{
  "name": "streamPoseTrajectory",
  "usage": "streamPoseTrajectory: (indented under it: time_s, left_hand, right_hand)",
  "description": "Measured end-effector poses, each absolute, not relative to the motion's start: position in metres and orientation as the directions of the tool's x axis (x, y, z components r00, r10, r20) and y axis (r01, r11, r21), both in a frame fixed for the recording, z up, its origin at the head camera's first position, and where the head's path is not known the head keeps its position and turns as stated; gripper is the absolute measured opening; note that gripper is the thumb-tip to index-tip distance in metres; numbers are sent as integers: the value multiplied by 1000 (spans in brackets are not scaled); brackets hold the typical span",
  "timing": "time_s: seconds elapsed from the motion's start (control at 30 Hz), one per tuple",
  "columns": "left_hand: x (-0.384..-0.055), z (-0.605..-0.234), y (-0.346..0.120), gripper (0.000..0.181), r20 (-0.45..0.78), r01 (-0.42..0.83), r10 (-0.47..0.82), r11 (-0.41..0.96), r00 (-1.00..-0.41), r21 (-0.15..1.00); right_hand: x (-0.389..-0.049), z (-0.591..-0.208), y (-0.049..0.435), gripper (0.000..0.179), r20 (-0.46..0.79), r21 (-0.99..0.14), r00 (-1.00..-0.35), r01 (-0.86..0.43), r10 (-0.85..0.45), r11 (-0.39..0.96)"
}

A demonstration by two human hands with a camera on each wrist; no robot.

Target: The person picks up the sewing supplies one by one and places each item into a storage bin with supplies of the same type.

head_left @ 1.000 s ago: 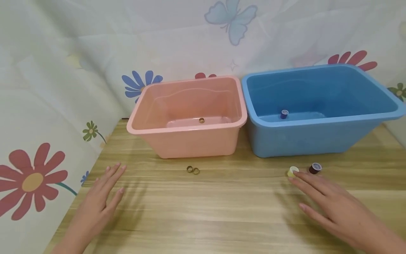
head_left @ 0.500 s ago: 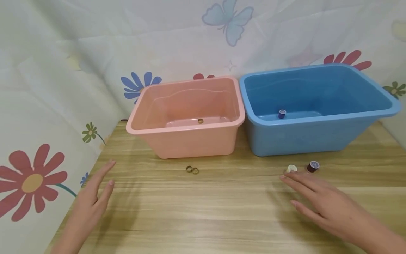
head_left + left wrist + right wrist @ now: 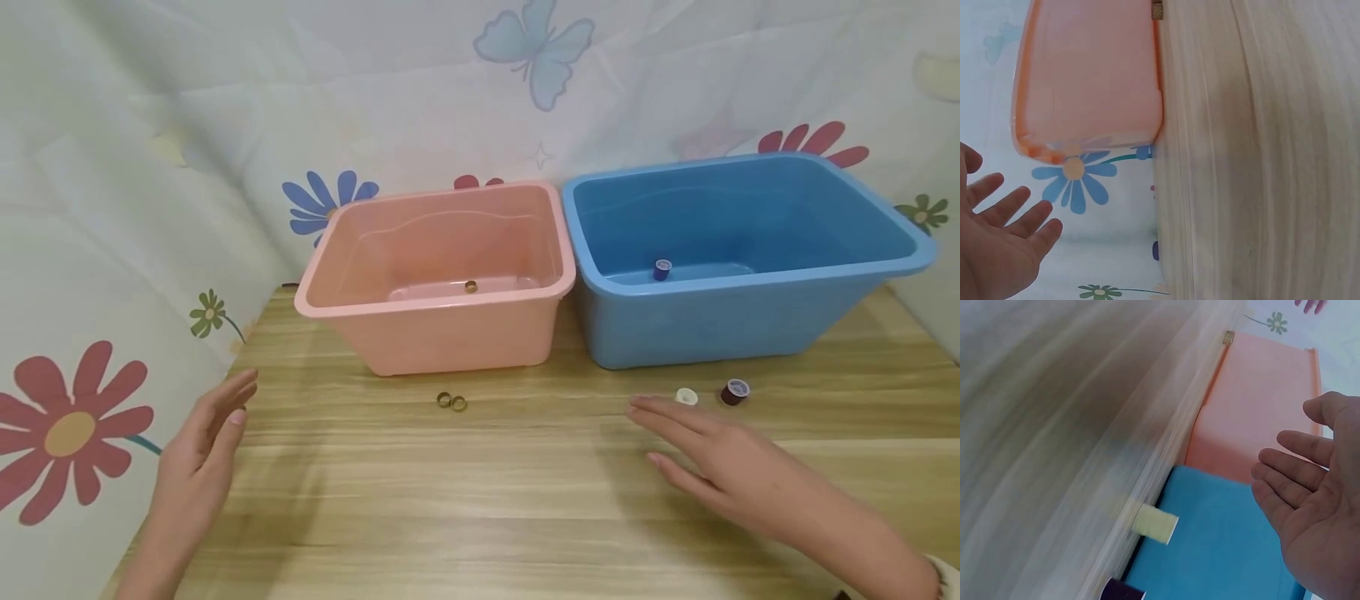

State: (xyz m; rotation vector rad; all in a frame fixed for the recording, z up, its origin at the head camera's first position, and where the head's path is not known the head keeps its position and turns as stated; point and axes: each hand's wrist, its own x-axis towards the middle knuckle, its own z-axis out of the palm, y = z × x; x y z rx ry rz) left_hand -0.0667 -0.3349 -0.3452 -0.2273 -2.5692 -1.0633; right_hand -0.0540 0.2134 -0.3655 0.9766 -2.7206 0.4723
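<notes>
My left hand hovers over the table's left side with relaxed fingers and holds nothing. Over the right half, my right hand is held with its fingers extended, also holding nothing. Just beyond its fingers stands a pale yellow thread spool, partly hidden by that hand in the head view. A dark thread spool stands to its right. Two small brass-coloured rings lie side by side in front of the pink bin. One similar ring is inside that bin. A purple spool sits inside the blue bin.
Both bins stand side by side at the back of the wood-grain table. Behind them hangs a white cloth printed with flowers and a butterfly, which also runs along the left side.
My right hand has shifted left, away from the pale yellow spool. My left hand has drawn back left and its fingers have turned more upright. Rings, spools and bins keep their places.
</notes>
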Motion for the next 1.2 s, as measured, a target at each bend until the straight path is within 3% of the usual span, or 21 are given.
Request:
streamPoseTrajectory:
  time_s: [0.2,0.4,0.83,1.2]
  left_hand:
    - [-71,-338,-327,43,394,321,24,628,-919,709]
    - [-82,-333,-320,41,388,353,42,512,-921,783]
    - [-121,-319,-299,41,353,328,16,411,-936,851]
    - [-150,-311,-291,46,309,289,-8,334,-951,897]
  right_hand:
    - [-61,-366,203,53,327,-249,-723,-687,-608,683]
    - [-64,-362,195,48,293,-328,-746,-666,-598,670]
    - [-76,-356,173,40,197,-447,-761,-631,-618,635]
    - [-92,-356,150,41,212,-497,-754,-631,-622,596]
